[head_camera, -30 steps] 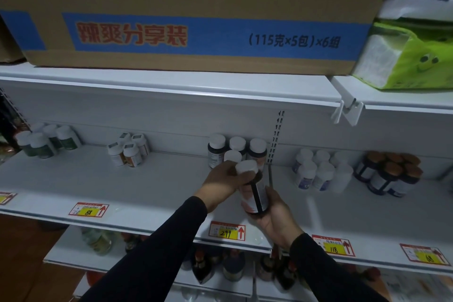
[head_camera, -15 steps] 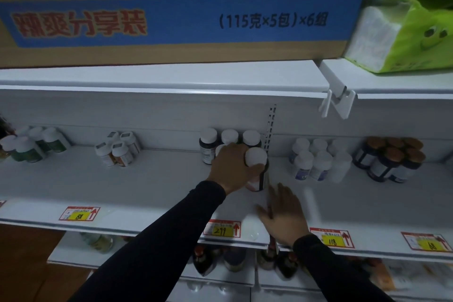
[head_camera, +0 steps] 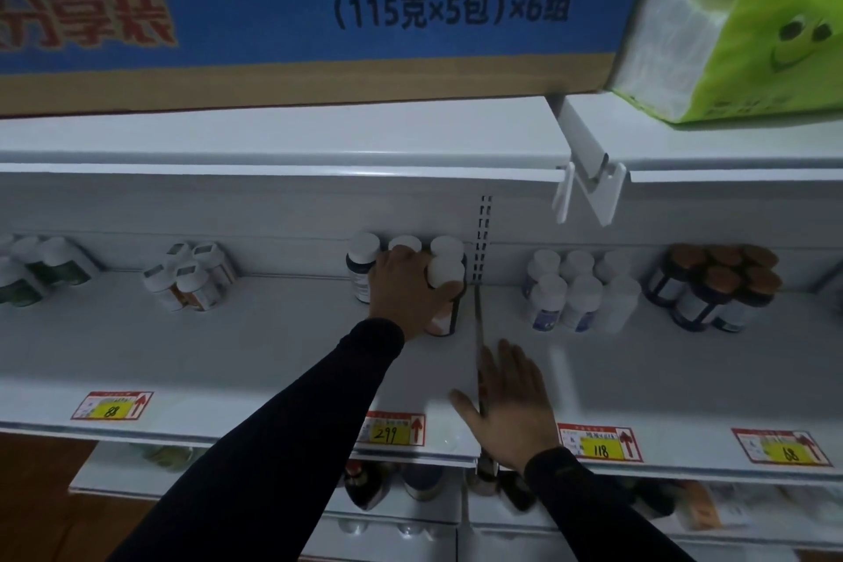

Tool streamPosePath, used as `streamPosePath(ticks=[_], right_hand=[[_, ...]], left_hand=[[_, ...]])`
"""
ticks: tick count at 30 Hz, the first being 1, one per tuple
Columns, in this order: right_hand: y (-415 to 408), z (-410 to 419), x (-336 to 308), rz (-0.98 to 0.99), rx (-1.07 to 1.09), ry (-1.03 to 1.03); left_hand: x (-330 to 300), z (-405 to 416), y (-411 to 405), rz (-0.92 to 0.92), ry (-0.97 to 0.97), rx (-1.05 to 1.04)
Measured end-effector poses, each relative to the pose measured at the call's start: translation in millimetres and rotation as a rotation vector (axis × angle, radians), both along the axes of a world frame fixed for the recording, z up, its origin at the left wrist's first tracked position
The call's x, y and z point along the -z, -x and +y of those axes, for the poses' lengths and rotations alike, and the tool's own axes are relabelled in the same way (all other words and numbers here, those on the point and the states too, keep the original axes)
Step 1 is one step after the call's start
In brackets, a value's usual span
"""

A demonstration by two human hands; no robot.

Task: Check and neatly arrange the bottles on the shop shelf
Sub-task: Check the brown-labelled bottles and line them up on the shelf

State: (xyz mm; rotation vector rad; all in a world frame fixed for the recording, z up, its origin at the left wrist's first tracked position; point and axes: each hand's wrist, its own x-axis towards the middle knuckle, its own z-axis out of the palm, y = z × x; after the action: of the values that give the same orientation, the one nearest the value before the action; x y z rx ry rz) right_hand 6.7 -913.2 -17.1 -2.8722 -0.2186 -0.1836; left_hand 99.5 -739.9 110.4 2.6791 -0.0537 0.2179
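On the middle shelf, the left hand has its grip clamped on a white-capped bottle beside its group; the right hand hovers, fingers apart. Best set it upright, label forward.

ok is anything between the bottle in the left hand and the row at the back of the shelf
Nothing visible. The left hand holds the white-capped bottle directly in front of the back row's right bottle; whether they touch is unclear.
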Motion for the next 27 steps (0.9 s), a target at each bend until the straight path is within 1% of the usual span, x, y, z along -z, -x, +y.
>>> streamPosePath(ticks=[2,6,11,19,27], right_hand=[[0,0,0,-0.008,0.009,-0.002],[0,0,2,-0.036,0.009,0.002],[0,0,4,-0.052,0.009,0.009],[-1,1,4,-0.048,0.014,0.025],[0,1,1,-0.023,0.019,-0.015]], left_hand=[[4,1,-1,0.011,-0.015,0.006],[8,3,1,-0.038,-0.047,0.025],[11,5,1,-0.053,-0.052,0.027],[12,5,1,-0.037,-0.066,0.017],[16,8,-3,-0.017,-0.077,0.039]])
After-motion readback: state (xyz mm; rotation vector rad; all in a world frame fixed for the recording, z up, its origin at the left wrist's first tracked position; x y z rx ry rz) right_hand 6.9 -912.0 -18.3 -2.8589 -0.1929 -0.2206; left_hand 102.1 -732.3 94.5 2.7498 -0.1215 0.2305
